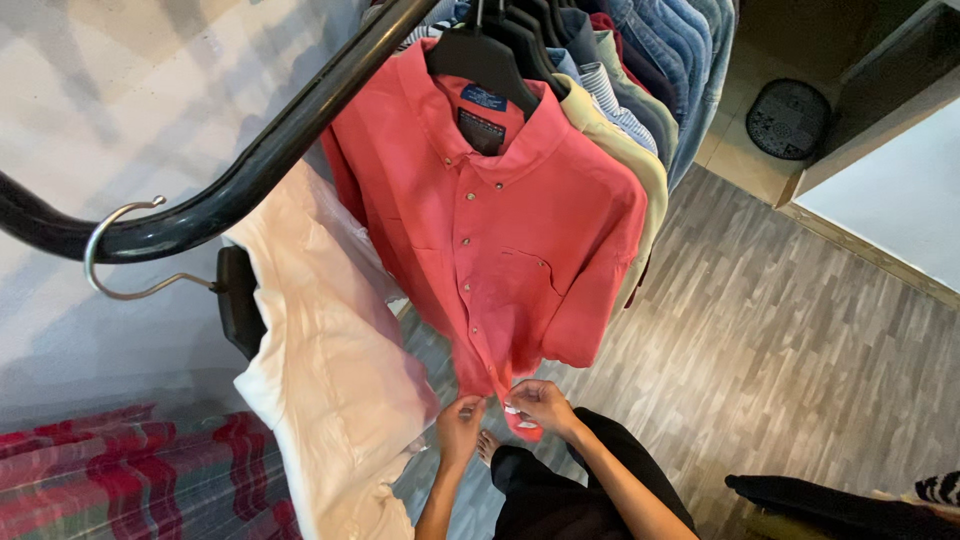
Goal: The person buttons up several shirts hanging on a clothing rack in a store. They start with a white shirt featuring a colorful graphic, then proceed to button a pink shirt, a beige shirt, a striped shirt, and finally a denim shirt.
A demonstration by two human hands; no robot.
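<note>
From the head camera, a red shirt (490, 220) hangs on a black hanger (483, 58) from a dark clothes rail (250, 165), its length running straight down from the collar to the bottom hem, which reaches both hands just above the person's black trousers (560, 490). The left hand (459, 427) pinches one edge of the hem's front opening and the right hand (541, 405) pinches the other, so the two hands sit close together at the lowest button, about equally near it. Just left hangs a white shirt (320, 360) on another hanger; further shirts crowd behind.
</note>
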